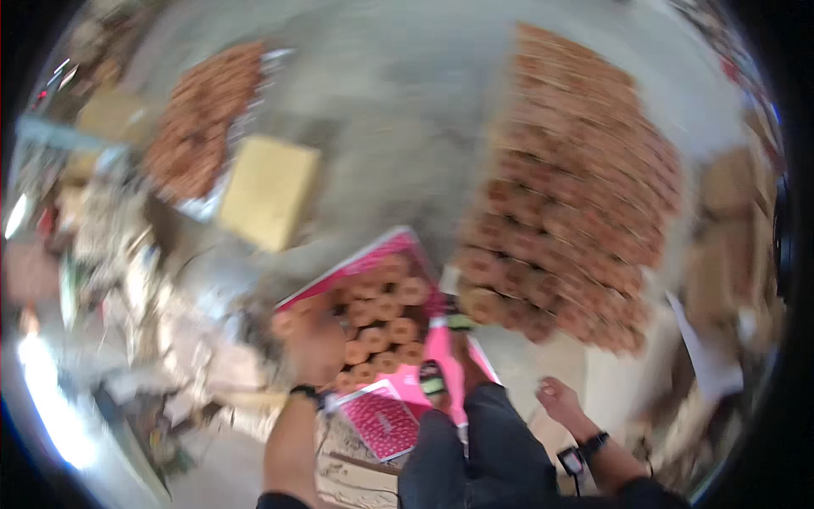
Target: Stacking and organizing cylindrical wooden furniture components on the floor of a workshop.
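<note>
My left hand point(315, 343), smeared by motion, reaches over several orange-brown cylinders with centre holes point(373, 339), which look like clay. Whether it grips one of them cannot be made out. The cylinders sit close together, hole ends up, on or in a pink printed sheet or carton point(441, 356) by my feet. My right hand point(561, 402) hangs apart at the right of my legs, fingers curled in and nothing visible in them. A dark band is on each wrist.
A large block of stacked orange-brown cylinders point(568, 195) stands on the grey floor at right. Another reddish-brown pile point(208, 119) lies far left on a shiny sheet, beside a yellowish box point(270, 192). Clutter lines the left; brown cartons point(725, 229) stand at the right edge.
</note>
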Motion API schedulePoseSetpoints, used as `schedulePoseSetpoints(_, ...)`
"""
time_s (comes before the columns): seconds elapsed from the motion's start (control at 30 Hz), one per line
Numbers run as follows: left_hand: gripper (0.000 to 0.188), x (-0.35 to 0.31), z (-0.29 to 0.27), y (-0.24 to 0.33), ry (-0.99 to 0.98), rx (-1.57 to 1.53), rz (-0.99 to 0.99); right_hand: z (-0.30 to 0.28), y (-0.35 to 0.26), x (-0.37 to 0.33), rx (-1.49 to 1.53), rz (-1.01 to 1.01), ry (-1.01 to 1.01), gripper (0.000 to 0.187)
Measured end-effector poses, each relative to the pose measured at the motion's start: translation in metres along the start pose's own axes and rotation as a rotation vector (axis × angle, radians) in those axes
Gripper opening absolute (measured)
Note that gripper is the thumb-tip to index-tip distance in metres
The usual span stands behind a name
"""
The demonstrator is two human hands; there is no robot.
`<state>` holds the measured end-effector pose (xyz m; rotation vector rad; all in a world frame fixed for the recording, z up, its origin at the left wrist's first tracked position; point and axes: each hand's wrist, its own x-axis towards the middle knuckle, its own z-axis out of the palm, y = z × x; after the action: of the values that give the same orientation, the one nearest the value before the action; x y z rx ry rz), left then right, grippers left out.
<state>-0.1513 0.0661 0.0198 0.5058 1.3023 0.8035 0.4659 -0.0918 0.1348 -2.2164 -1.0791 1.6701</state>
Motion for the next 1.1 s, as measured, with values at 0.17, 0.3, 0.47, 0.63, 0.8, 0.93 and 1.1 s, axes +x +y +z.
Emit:
schedulePoseSetpoints(0.17,0.074,-0.031,0.087,0.061,0.427,1.104,0.430,0.004,0.018,-0.104,-0.015,0.205,0.166,0.039)
schedulePoseSetpoints(0.3,0.068,-0.089,0.143,0.039,0.340,1.395,0.314,0.016,0.085,-0.160,0.057,0.194,0.258,0.040)
schedulePoseSetpoints(0.47,0.062,-0.154,0.319,0.031,0.146,1.198,0.040,-0.014,0.136,-0.223,0.358,0.524,0.345,0.029)
schedulePoseSetpoints(0.63,0.052,-0.190,0.459,-0.011,-0.233,0.976,0.212,-0.042,0.241,-0.242,0.315,0.432,0.468,0.028)
schedulePoseSetpoints(0.8,0.046,-0.222,0.588,-0.102,-0.376,1.105,0.105,-0.113,0.369,-0.244,0.325,0.358,0.557,0.023)
schedulePoseSetpoints(0.93,0.051,-0.256,0.693,-0.142,-0.712,1.306,0.090,-0.212,0.409,-0.246,0.445,0.406,0.663,0.021)
schedulePoseSetpoints(1.1,0.050,-0.271,0.793,-0.169,-0.663,1.265,-0.022,-0.288,0.442,-0.241,0.433,0.390,0.556,0.022)
